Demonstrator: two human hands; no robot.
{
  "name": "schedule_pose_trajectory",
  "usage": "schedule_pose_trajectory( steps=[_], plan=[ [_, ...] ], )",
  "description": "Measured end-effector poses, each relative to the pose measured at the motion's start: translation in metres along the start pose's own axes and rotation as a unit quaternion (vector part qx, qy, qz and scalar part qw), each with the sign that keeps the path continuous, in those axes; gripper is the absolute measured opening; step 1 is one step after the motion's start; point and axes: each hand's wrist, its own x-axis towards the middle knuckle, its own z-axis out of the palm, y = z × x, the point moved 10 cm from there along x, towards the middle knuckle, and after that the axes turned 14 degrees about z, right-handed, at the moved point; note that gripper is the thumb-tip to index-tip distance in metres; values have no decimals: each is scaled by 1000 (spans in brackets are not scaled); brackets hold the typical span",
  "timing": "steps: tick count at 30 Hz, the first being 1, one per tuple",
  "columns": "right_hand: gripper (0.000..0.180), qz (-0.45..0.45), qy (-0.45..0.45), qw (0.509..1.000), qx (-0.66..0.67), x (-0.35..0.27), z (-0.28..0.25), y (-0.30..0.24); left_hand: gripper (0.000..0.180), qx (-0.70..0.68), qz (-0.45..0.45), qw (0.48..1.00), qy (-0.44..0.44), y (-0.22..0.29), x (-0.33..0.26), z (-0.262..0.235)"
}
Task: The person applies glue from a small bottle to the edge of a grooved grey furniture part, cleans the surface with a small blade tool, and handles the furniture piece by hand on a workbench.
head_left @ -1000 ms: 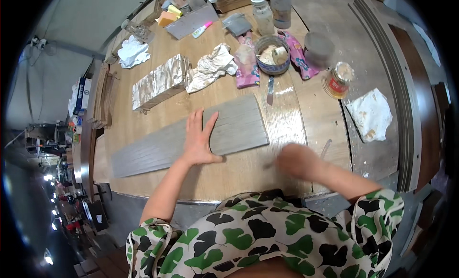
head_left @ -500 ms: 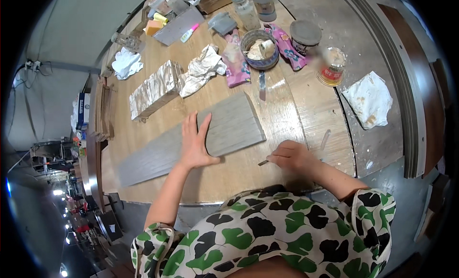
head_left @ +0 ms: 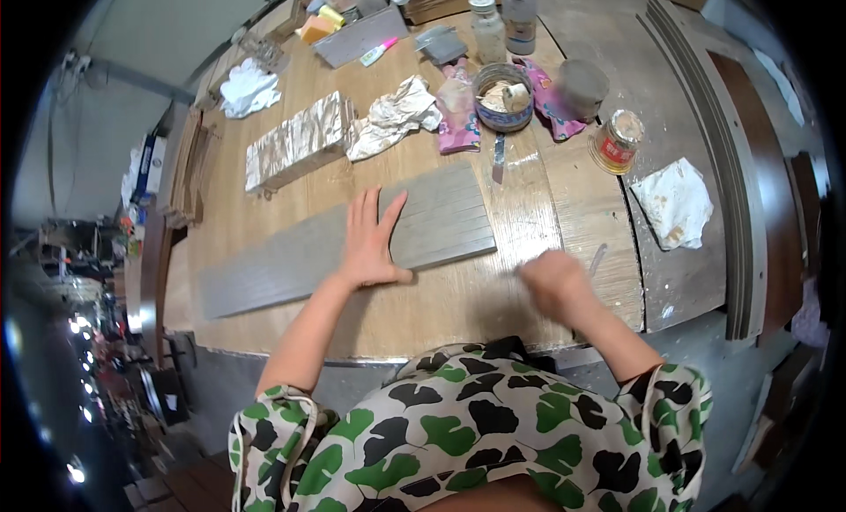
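Observation:
A long grey plank (head_left: 445, 214) with a fine lined grain lies slantwise on the wooden tabletop. My left hand (head_left: 368, 246) is spread flat over its middle, thumb stretched out along the near edge. To the right of the plank's end, my right hand (head_left: 557, 285) is above the table with curled fingers, smeared by motion. A thin dark tool showed between those fingers half a second ago; the blur hides it now. Beyond the plank lie a block with wrinkled, whitish streaked sides (head_left: 298, 144) and a crumpled stained cloth (head_left: 397, 117).
Behind the plank stand a patterned bowl (head_left: 503, 122) with whitish filler, a flat metal strip (head_left: 499, 158), pink floral fabric (head_left: 457, 131), a lidded tub (head_left: 583, 91) and a red-labelled can (head_left: 617, 147). A stained white cloth (head_left: 674, 204) lies at right. Jars (head_left: 487, 38) are at the back.
My right hand has moved slightly right and is blurred, and the dark tool no longer shows. My left hand stays spread on the plank. The whole view has shifted a little.

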Motion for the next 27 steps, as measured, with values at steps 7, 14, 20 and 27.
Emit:
schedule_pose_trajectory(
  steps=[7, 14, 20, 27],
  plan=[
    [20, 201, 67, 943, 256, 24, -31, 89, 116, -10, -7, 1000, -16, 3, 5, -8],
    [35, 183, 205, 947, 167, 58, -46, 65, 116, -34, -5, 999, 4, 1, 4, -5],
    [27, 230, 117, 831, 492, 112, 22, 48, 119, -25, -4, 1000, 18, -2, 1, -7],
    [24, 276, 115, 743, 599, 140, 36, 64, 119, -22, -4, 1000, 12, -1, 1, -4]
  ],
)
